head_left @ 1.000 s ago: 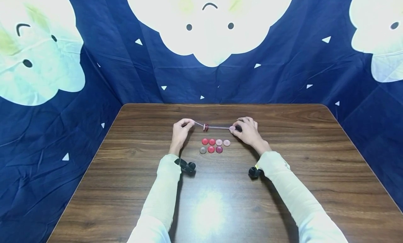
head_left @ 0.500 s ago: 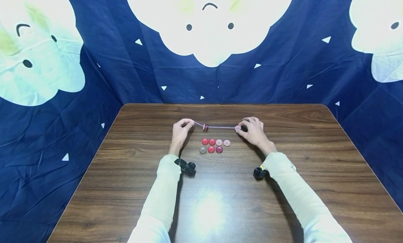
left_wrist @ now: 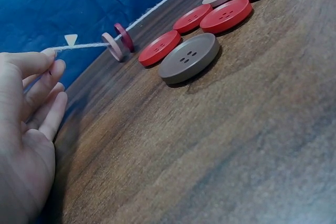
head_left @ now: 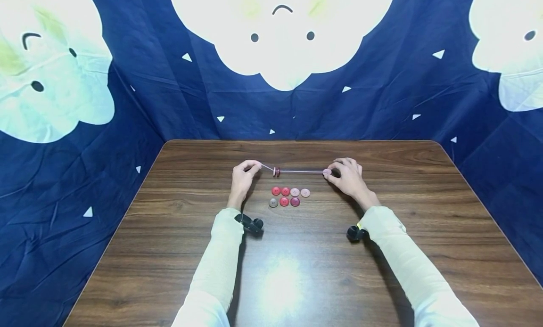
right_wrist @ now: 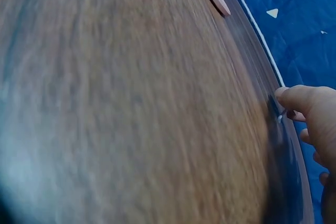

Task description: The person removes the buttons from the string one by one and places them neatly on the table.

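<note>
A thin white string (head_left: 301,171) stretches between both hands above the table. Fingertips of the left hand (head_left: 243,178) pinch its left end; thumb and forefinger of the right hand (head_left: 349,178) pinch it farther right. Two buttons are threaded on it near the left hand: a pale pink button (left_wrist: 112,46) and a dark red button (left_wrist: 124,37). A round pinkish patch shows at the right fingertips; whether it is a button I cannot tell. A short string tail (right_wrist: 280,119) shows below the right thumb.
Several loose buttons lie in two rows in front of the string: red buttons (head_left: 284,201), pale pink buttons (head_left: 305,192), a maroon button (head_left: 294,201) and a grey-brown button (head_left: 273,202). A blue cloth (head_left: 292,115) hangs behind the wooden table (head_left: 191,270).
The right hand has moved to the right along the string, away from the threaded buttons. The left hand and the loose buttons have stayed in place.
</note>
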`<state>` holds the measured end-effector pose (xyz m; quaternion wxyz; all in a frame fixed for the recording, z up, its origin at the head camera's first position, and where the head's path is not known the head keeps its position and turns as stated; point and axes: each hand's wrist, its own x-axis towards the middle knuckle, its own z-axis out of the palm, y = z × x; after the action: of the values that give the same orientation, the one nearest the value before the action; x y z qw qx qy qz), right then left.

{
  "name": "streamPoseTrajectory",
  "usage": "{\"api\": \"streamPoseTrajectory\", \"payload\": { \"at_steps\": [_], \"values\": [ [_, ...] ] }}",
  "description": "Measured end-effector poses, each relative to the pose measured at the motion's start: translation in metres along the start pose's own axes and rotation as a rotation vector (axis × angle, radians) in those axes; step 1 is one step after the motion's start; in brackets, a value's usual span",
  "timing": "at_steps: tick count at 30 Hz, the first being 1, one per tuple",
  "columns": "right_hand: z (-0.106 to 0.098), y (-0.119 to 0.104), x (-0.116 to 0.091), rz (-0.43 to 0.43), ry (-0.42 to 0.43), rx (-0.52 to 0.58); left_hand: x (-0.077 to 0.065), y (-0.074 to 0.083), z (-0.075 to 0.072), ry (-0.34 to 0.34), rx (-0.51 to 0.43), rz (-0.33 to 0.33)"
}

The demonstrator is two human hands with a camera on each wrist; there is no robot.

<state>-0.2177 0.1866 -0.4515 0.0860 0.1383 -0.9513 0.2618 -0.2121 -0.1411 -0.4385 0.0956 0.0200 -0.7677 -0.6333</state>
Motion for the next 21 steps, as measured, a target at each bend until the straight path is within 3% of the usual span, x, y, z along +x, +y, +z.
{"api": "streamPoseTrajectory", "payload": {
  "at_steps": [8, 21],
  "values": [
    [-0.004, 0.011, -0.004, 0.018, 0.015, -0.009, 0.015, -0.029, 0.002, 0.009, -0.041, -0.005],
    [-0.013, 0.018, -0.008, 0.039, 0.012, -0.023, 0.013, -0.030, 0.004, 0.040, -0.025, 0.017]
  ]
}}
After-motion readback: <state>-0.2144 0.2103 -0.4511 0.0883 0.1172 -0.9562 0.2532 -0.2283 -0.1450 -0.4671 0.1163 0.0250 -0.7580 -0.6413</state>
